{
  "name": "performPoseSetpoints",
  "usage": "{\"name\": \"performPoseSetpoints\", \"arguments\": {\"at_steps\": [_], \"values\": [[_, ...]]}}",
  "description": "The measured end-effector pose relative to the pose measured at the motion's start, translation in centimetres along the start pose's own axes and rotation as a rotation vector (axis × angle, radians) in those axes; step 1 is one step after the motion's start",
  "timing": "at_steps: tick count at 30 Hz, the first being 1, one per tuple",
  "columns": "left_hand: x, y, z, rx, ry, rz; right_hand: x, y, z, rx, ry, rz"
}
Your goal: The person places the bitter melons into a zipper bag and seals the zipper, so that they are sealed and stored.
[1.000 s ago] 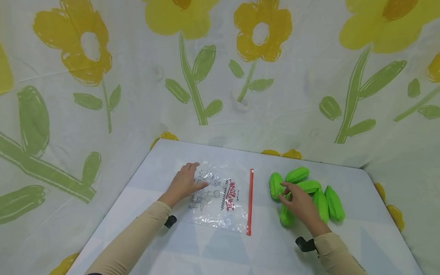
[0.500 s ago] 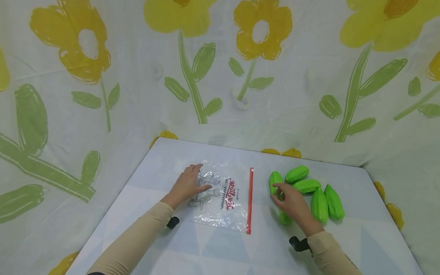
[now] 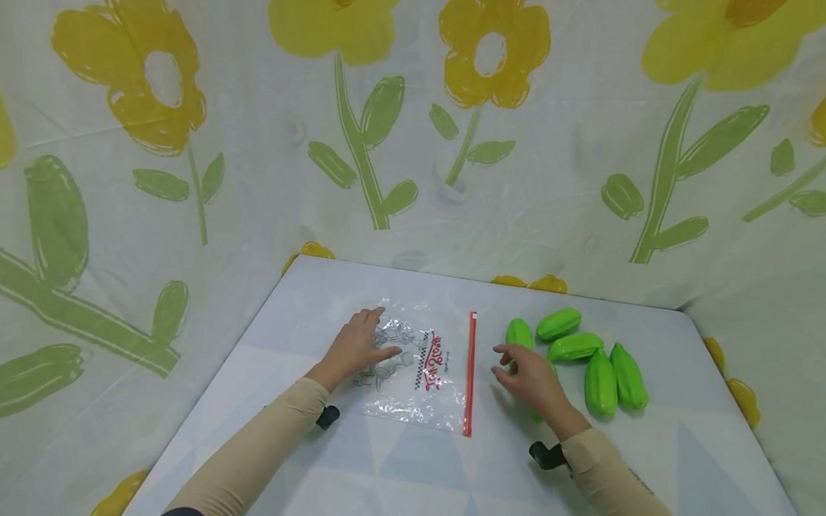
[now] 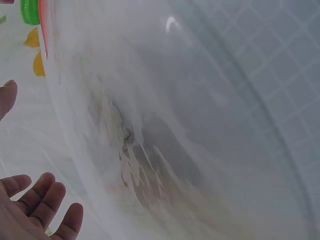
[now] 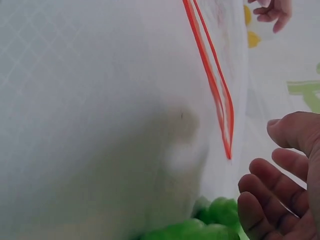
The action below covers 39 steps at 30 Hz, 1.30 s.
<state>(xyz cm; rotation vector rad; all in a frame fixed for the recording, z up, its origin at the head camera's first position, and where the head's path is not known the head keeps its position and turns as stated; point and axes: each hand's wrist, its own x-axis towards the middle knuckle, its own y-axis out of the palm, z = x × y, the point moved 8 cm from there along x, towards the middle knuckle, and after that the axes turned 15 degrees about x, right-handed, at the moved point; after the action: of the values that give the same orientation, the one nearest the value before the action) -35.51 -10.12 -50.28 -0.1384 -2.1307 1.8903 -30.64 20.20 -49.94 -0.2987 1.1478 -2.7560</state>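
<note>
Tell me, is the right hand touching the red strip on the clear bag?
Apart. The head view shows pale tabletop between the right hand and the red strip; the right wrist view shows a gap there too.

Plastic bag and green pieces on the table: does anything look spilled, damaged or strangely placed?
Nothing stands out. The clear bag lies on the table, and the green pieces lie loosely grouped beside it; no spill or damage shows.

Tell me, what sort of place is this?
Probably a small screened-off work corner: flower-printed sheeting hangs behind and on both sides of a pale table, where a clear plastic bag and several green vegetable-shaped things lie.
</note>
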Motion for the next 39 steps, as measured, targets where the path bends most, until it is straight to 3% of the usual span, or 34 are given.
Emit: {"name": "performPoseSetpoints", "arguments": {"at_steps": [9, 16, 22, 32, 39], "values": [[0.0, 0.5, -0.7, -0.002, -0.002, 0.043, 0.3, 1.4, 0.4, 0.021, 0.063, 0.045], [0.0, 0.6, -1.3, -0.019, 0.018, 0.035, 0.4, 2.4, 0.5, 0.059, 0.103, 0.077], [-0.2, 0.8, -2.2, -0.049, 0.031, 0.087, 0.5, 3.1, 0.4, 0.078, 0.107, 0.065], [-0.5, 1.3, -3.4, -0.04, 0.064, 0.095, 1.0, 4.4, -0.4, 0.104, 0.165, 0.083], [-0.4, 1.5, -4.9, -0.053, 0.126, 0.095, 1.2, 4.6, 0.0, 0.108, 0.152, 0.064]]}}
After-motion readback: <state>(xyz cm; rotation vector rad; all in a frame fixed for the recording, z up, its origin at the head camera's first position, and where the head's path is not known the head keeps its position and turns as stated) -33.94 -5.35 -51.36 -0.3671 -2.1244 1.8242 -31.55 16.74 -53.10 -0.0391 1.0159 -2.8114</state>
